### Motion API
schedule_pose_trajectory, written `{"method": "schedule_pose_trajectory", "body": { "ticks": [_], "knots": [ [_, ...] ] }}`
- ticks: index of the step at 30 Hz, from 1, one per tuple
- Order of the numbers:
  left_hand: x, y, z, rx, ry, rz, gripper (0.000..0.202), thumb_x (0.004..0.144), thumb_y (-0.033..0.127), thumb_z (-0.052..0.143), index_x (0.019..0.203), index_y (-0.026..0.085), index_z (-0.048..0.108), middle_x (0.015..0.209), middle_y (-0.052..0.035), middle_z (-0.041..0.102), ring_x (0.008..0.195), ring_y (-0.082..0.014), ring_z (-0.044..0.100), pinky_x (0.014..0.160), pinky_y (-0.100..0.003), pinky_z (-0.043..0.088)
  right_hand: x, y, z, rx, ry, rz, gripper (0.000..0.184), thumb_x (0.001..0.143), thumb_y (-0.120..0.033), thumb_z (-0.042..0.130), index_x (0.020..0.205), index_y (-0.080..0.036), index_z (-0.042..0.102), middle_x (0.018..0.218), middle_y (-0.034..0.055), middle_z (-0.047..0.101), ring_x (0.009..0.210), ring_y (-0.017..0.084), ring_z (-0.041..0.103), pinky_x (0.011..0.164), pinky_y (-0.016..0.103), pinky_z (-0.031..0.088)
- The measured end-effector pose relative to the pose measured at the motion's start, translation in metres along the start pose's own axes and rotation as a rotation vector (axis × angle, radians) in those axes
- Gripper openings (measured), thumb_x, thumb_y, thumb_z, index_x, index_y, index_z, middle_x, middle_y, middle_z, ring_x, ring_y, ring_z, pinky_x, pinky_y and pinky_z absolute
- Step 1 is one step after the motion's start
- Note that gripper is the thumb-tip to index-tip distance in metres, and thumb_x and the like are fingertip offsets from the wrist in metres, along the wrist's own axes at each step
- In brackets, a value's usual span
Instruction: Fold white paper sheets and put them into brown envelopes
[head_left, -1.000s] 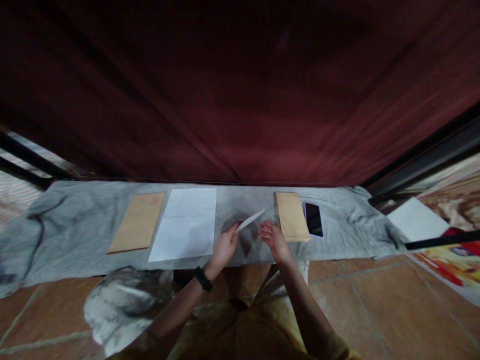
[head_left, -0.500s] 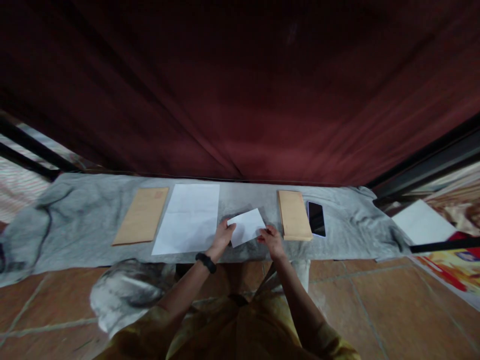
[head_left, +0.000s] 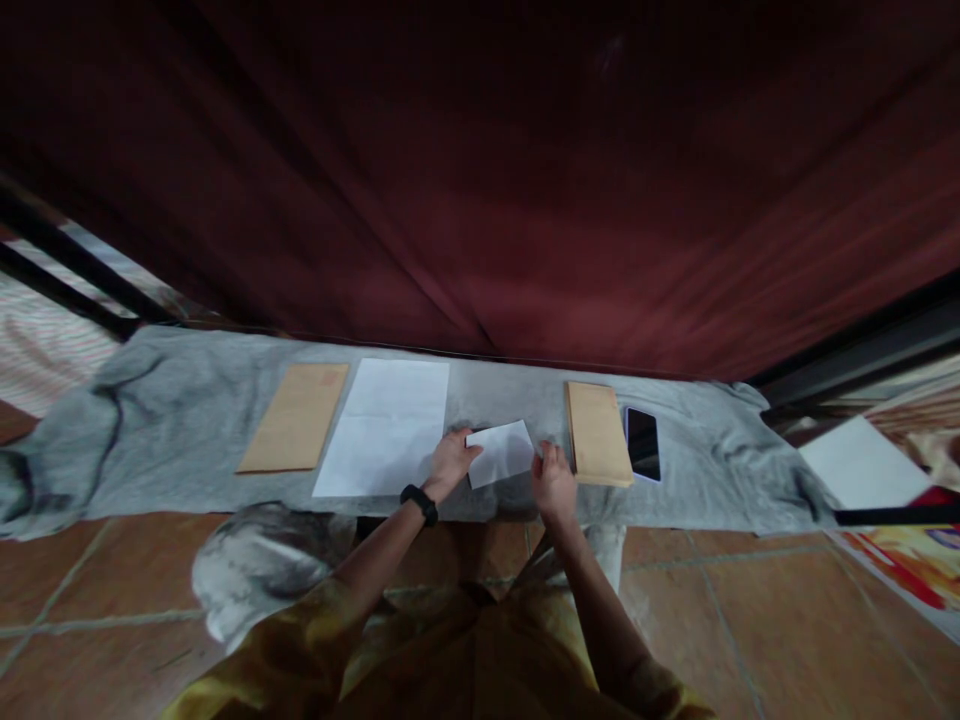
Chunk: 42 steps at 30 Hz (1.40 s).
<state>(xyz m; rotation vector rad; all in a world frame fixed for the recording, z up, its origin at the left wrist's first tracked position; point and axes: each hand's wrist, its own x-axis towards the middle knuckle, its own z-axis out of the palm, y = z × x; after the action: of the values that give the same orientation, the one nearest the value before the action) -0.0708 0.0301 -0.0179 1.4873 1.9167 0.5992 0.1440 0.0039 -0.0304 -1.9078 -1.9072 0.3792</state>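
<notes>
A small folded sheet of white paper (head_left: pixel 501 453) is held just above the grey cloth, slightly tilted. My left hand (head_left: pixel 452 462), with a black band on its wrist, grips the paper's left end between thumb and fingers. At the right end, my right hand (head_left: pixel 553 482) is closed, its curled fingers pinching the paper's edge near the corner. Left of my hands lies a large white sheet (head_left: pixel 386 430) with faint crease lines. A stack of brown envelopes (head_left: pixel 600 435) rests close to my right hand.
More brown envelopes (head_left: pixel 296 418) lie left of the large sheet. A dark-screened phone (head_left: pixel 643 443) sits beside the right stack. The grey cloth (head_left: pixel 712 450) covers a narrow bench, backed by a dark red curtain (head_left: pixel 480 200). Dark bars flank both ends; a white sheet (head_left: pixel 862 465) lies far right.
My right hand has curled its fingers more tightly and shifted slightly outward along the paper's right edge. My left hand keeps its grip. The whole view has tilted slightly.
</notes>
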Motion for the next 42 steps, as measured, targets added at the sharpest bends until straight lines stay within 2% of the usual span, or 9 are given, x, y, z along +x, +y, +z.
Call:
{"method": "schedule_pose_trajectory", "body": {
  "ticks": [4,6,11,19,24,28,32,35,42],
  "knots": [
    [-0.002,0.006,-0.002,0.150,-0.033,0.017,0.016,0.087,0.029,0.065,0.097,0.018,0.073,0.086,-0.0075,0.075,0.082,-0.0229,0.070,0.072,-0.029,0.049,-0.009,-0.022,0.022,0.057,0.014,-0.405,0.046,0.104,-0.030,0.034,0.144,-0.016,0.052,0.139,0.0148,0.061,0.129,0.025,0.055,0.107,0.040,0.045],
    [-0.006,0.010,-0.003,0.229,-0.045,0.035,0.021,0.092,0.028,0.059,0.106,0.017,0.071,0.094,-0.0101,0.076,0.088,-0.0235,0.071,0.077,-0.030,0.051,-0.015,-0.031,0.037,0.012,0.008,-0.494,0.049,0.105,-0.032,0.033,0.148,-0.014,0.048,0.151,0.0151,0.051,0.139,0.026,0.045,0.114,0.043,0.039],
    [-0.020,0.016,-0.008,0.377,-0.071,0.134,0.027,0.101,0.027,0.046,0.119,0.017,0.065,0.109,-0.0125,0.074,0.103,-0.0249,0.069,0.088,-0.034,0.051,-0.022,-0.029,0.057,-0.163,0.075,-0.444,0.053,0.106,-0.038,0.036,0.150,-0.012,0.046,0.156,0.0178,0.044,0.145,0.031,0.038,0.117,0.050,0.031],
    [-0.030,0.024,-0.019,0.467,-0.054,0.259,0.022,0.102,0.024,0.046,0.113,0.018,0.064,0.108,-0.0096,0.073,0.104,-0.0229,0.068,0.087,-0.033,0.051,-0.014,0.013,0.049,-0.173,0.153,-0.320,0.059,0.106,-0.043,0.033,0.153,-0.010,0.041,0.155,0.0197,0.045,0.141,0.034,0.042,0.115,0.054,0.032],
    [-0.037,0.028,-0.030,0.448,0.072,0.341,0.023,0.104,0.028,0.043,0.109,0.020,0.064,0.106,-0.0079,0.072,0.099,-0.0214,0.068,0.081,-0.032,0.053,0.000,0.026,0.040,0.092,0.130,-0.210,0.062,0.103,-0.046,0.032,0.153,-0.009,0.040,0.154,0.0205,0.046,0.144,0.032,0.039,0.116,0.053,0.034],
    [-0.040,0.025,-0.039,0.408,0.266,0.573,0.018,0.102,0.023,0.047,0.108,0.021,0.064,0.112,-0.0083,0.070,0.105,-0.0213,0.066,0.085,-0.033,0.054,0.019,0.028,0.020,0.439,0.131,-0.007,0.066,0.098,-0.052,0.038,0.151,-0.013,0.042,0.151,0.0187,0.049,0.140,0.028,0.044,0.116,0.049,0.036],
    [-0.042,0.006,-0.029,0.414,0.249,0.787,0.025,0.097,0.011,0.049,0.115,0.020,0.063,0.124,-0.0088,0.069,0.116,-0.0209,0.064,0.096,-0.035,0.054,0.027,0.026,0.001,0.600,0.176,0.136,0.063,0.098,-0.055,0.037,0.142,-0.012,0.052,0.145,0.0178,0.055,0.137,0.028,0.048,0.117,0.047,0.034],
    [-0.044,-0.018,-0.011,0.455,0.179,0.847,0.027,0.093,0.006,0.050,0.112,0.019,0.065,0.128,-0.0100,0.068,0.119,-0.0218,0.063,0.098,-0.037,0.054,0.020,0.026,-0.002,0.579,0.179,0.069,0.060,0.100,-0.052,0.036,0.142,-0.014,0.053,0.145,0.0168,0.056,0.137,0.027,0.048,0.117,0.048,0.035],
    [-0.051,-0.045,0.013,0.494,0.106,0.873,0.025,0.088,0.003,0.056,0.108,0.016,0.064,0.131,-0.0126,0.066,0.129,-0.0228,0.058,0.105,-0.037,0.052,-0.004,0.014,0.016,0.268,0.050,-0.362,0.048,0.105,-0.034,0.032,0.146,-0.019,0.050,0.153,0.0133,0.048,0.144,0.024,0.041,0.116,0.048,0.040]
  ]
}}
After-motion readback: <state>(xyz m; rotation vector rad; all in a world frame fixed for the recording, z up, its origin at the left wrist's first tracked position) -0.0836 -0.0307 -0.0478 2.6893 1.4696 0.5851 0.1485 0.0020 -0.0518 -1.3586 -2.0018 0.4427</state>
